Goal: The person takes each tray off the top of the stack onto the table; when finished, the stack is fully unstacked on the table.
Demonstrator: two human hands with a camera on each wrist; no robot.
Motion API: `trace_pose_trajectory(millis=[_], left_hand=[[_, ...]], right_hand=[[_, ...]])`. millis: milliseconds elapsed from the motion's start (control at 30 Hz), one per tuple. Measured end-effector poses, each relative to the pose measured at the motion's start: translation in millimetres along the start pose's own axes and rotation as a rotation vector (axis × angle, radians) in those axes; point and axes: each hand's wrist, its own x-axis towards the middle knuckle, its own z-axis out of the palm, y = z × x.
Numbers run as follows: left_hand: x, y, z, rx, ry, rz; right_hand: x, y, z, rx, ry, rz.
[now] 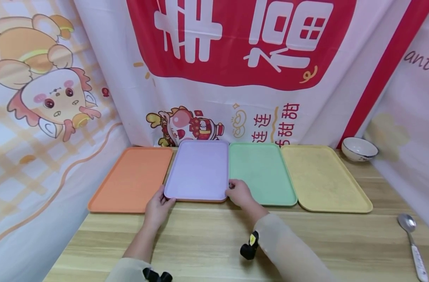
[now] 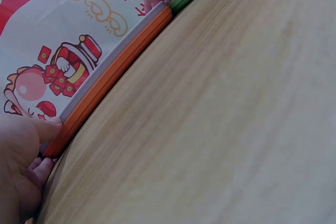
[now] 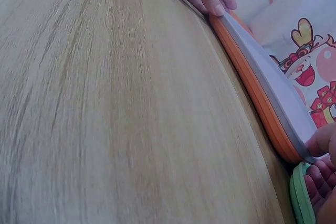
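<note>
A purple tray (image 1: 200,168) lies on top of orange trays (image 2: 113,80), whose edges show beneath it in both wrist views. My left hand (image 1: 157,209) grips its near left corner, thumb on the rim and fingers lower at the side. At the near right corner my right hand (image 1: 240,192) pinches the edge, thumb on the purple rim. The right fingers sit over the corner of the green tray (image 1: 262,176), which stands against the purple one. Left of the purple tray is another orange tray (image 1: 133,180), close beside my left hand.
A yellow tray (image 1: 323,178) lies right of the green one. A white bowl (image 1: 359,149) stands at the back right corner, and a spoon (image 1: 413,246) lies near the right edge of the wooden table (image 1: 207,239). Printed cloth (image 1: 186,90) hangs behind and at both sides.
</note>
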Motion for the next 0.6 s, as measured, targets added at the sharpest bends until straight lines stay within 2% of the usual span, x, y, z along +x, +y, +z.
trace_pose_trajectory(millis=[100,300,433,600], left_hand=[[-1.4,0.8,0.1,0.005,0.003,0.004],[-2.1,1.2,0.4,-0.009,0.012,0.004],[-1.9,0.6,-0.5,-0.016,0.018,0.011],[-0.8,0.1,-1.5,-0.017,0.013,0.007]], right_hand=[[-0.9,-1.6,2.1,0.047,0.016,0.046],[-2.6,-2.8,4.6,0.166,0.078,0.064],[-2.3,-5.5,6.5,0.327,0.081,0.070],[-3.3,-7.7,7.6,0.533,0.019,0.113]])
